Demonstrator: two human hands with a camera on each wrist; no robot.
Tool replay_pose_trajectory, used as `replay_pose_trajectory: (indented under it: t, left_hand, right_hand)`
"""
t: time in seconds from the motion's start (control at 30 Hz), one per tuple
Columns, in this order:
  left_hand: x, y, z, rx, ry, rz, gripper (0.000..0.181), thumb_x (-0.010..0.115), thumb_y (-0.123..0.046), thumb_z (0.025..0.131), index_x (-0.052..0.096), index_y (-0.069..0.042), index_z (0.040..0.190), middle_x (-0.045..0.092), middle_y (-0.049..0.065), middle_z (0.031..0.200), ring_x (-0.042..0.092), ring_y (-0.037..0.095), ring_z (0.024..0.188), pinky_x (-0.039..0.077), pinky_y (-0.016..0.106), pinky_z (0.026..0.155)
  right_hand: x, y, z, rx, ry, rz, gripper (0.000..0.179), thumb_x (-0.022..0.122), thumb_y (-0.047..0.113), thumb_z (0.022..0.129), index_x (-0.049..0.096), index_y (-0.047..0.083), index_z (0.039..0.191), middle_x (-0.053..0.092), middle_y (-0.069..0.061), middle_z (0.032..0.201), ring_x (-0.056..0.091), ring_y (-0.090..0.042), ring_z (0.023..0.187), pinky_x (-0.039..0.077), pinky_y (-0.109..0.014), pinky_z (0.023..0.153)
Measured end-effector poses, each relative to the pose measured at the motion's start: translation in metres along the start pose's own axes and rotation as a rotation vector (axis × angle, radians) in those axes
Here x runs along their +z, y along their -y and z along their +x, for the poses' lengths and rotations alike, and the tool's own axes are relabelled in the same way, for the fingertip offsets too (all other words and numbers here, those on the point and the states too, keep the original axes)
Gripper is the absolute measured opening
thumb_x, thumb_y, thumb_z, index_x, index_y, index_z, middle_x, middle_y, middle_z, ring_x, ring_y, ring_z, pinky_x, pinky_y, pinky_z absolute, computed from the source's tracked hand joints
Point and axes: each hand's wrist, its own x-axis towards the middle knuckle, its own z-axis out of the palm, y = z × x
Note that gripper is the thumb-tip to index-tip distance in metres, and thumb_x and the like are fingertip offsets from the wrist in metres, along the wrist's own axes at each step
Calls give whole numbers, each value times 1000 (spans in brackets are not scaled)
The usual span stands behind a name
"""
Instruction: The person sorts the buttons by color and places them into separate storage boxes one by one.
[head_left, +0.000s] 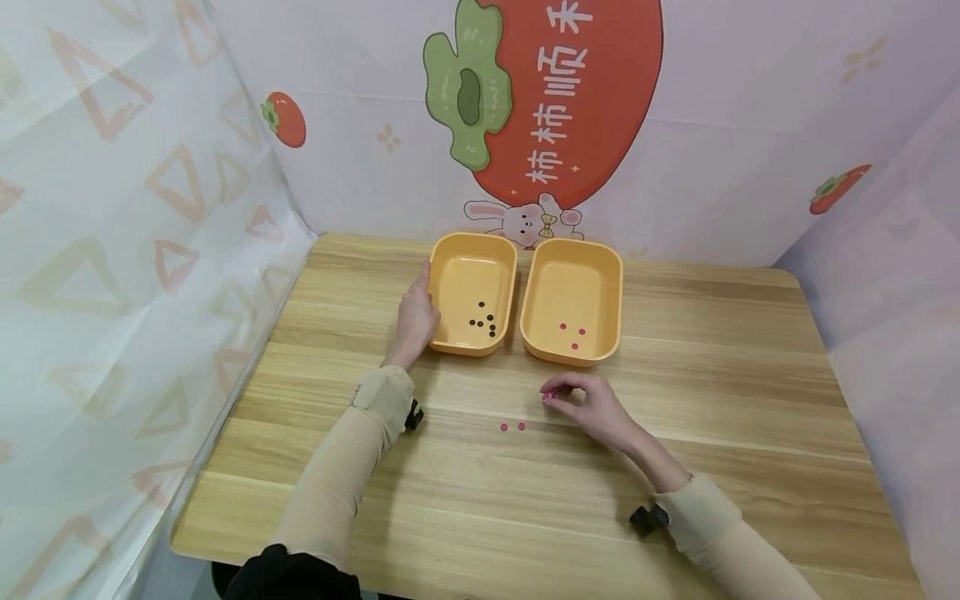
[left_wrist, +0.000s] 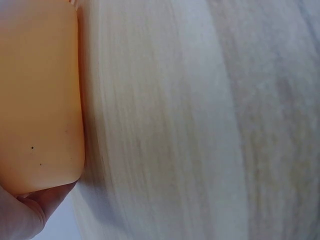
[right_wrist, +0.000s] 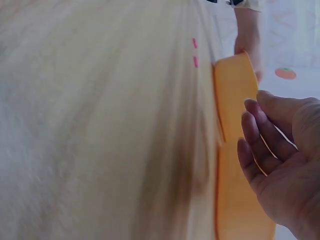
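My left hand (head_left: 417, 320) holds the left side of a yellow-orange plastic bin (head_left: 473, 243), fingers along its outer wall and thumb at the rim. Several small black discs (head_left: 481, 324) lie inside it. Just in front of a second, matching bin (head_left: 573, 250), my right hand (head_left: 596, 408) pinches a small pink disc (head_left: 548, 397) between thumb and fingertips. Three pink discs (head_left: 575, 346) lie in that right bin. Two more pink discs (head_left: 513, 427) are on the table left of the right hand. In the right wrist view the curled fingers hide the pinched disc.
Both bins stand side by side near the back of the wooden table (head_left: 720, 358). A white printed cloth (head_left: 360, 175) hangs behind the table and along its sides. Black wrist devices (head_left: 648, 520) show at both cuffs.
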Motion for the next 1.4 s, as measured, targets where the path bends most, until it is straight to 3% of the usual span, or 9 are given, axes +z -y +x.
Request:
replay_pose_trajectory:
  t: [0.27, 0.5, 0.8, 1.03, 1.4]
  left_hand:
    - [-1, -3, 1, 6, -11, 19, 91, 50, 17, 99, 19, -17, 177, 47, 18, 173, 55, 40, 152, 48, 51, 130]
    - [-4, -7, -2, -3, -3, 1, 90, 49, 16, 100, 18, -19, 177, 48, 19, 172, 55, 41, 152, 47, 51, 131]
    - [-4, -7, -2, 2, -14, -11, 85, 48, 15, 101, 22, -16, 177, 45, 18, 174, 51, 40, 156, 43, 50, 134]
    - [-4, -8, -4, -15, -6, -32, 85, 46, 15, 102, 21, -16, 177, 43, 17, 175, 46, 40, 159, 40, 50, 136]
    - [-2, -5, -2, -15, -5, -2, 87, 47, 14, 102, 18, -19, 177, 46, 19, 173, 54, 42, 152, 46, 52, 132]
  right_hand:
    - [-27, 6, 2, -53, -92, -63, 10, 81, -2, 95, 82, -1, 105, 84, -11, 99, 70, 0, 93, 67, -32, 86]
    - [-49, 3, 16, -43, -178, 10, 12, 78, -5, 97, 80, -4, 108, 81, -25, 105, 68, 8, 94, 59, -10, 84]
    - [-72, -3, 48, -12, -297, 37, 15, 76, -1, 100, 78, -9, 113, 78, -31, 109, 67, 8, 93, 57, -8, 87]
    - [-79, -8, 72, 57, -329, 25, 23, 79, 6, 100, 77, -9, 118, 78, -32, 117, 65, 10, 91, 55, -4, 88]
    - [-79, -22, 93, 48, -375, 6, 20, 77, 4, 101, 77, -10, 115, 78, -33, 113, 64, 12, 86, 54, 0, 83]
